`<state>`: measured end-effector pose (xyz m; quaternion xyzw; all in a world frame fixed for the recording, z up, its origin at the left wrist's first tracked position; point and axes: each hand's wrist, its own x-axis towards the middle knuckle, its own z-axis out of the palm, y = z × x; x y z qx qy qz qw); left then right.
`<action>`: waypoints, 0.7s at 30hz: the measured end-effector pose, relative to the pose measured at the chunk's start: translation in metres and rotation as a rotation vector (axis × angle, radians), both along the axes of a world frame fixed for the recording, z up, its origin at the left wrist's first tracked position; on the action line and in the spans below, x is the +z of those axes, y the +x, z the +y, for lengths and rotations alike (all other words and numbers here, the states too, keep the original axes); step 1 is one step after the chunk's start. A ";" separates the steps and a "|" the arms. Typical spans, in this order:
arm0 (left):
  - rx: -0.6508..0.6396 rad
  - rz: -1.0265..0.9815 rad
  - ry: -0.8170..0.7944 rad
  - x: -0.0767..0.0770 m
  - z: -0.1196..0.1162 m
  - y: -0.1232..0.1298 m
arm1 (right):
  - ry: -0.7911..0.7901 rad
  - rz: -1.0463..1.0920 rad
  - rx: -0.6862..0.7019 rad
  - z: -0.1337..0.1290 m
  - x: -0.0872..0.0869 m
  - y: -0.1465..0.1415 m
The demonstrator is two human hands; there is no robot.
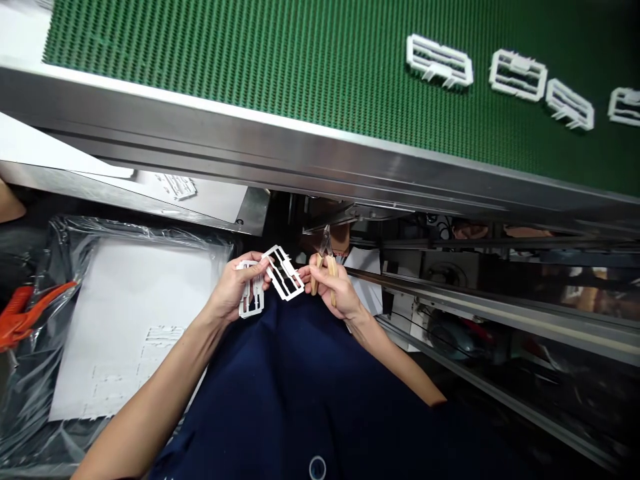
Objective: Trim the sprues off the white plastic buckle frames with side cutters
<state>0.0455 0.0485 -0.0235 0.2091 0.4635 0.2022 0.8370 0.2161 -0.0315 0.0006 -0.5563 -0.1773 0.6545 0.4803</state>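
Green cleated conveyor belting (250, 73) is stretching across the far side of the view, bordered on its near edge by a stainless steel rail (280, 150). Four white moulded plastic frames (517, 75) are lying in a loose row on the belt toward the far right, well apart from the hands. Under the rail, dark machinery and lower metal rails (500, 300) are filling the right side. On the near left, a clear plastic liner (50, 373) is holding a white sheet (130, 320), with faint white shapes showing on it, and an orange tool (20, 317), possibly a clamp, is poking out at the left edge.

The person's navy top (280, 380) is filling the near middle. Above it, the left hand (234, 287) is curling nearly closed around one white plastic frame (251, 290), holding it upright in the view. A second white plastic frame (283, 272) is sitting just beside the first, tilted and touching the left fingers (263, 265). The right hand (333, 287) is closed around the tan handles of small nippers (324, 263), whose steel tips are pointing away from the person, close to the second frame.
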 end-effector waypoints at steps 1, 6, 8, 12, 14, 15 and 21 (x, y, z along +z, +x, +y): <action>0.001 0.003 -0.003 0.000 0.000 0.000 | -0.001 -0.001 0.006 0.000 0.000 0.000; 0.041 -0.061 0.010 -0.007 -0.003 0.002 | 0.005 -0.073 -0.002 0.002 0.002 -0.004; 0.034 -0.070 0.024 -0.009 -0.005 0.003 | 0.061 -0.165 0.036 0.004 0.006 -0.007; 0.014 -0.055 0.070 -0.008 -0.008 0.007 | 0.129 -0.463 0.165 0.009 0.019 -0.019; 0.044 -0.065 0.094 -0.007 -0.010 0.008 | 0.144 -0.574 0.224 0.011 0.024 -0.025; 0.060 -0.066 0.099 -0.006 -0.010 0.009 | 0.152 -0.596 0.250 0.012 0.026 -0.027; 0.075 0.036 0.105 -0.003 -0.009 0.009 | 0.119 -0.443 0.112 0.016 0.013 -0.022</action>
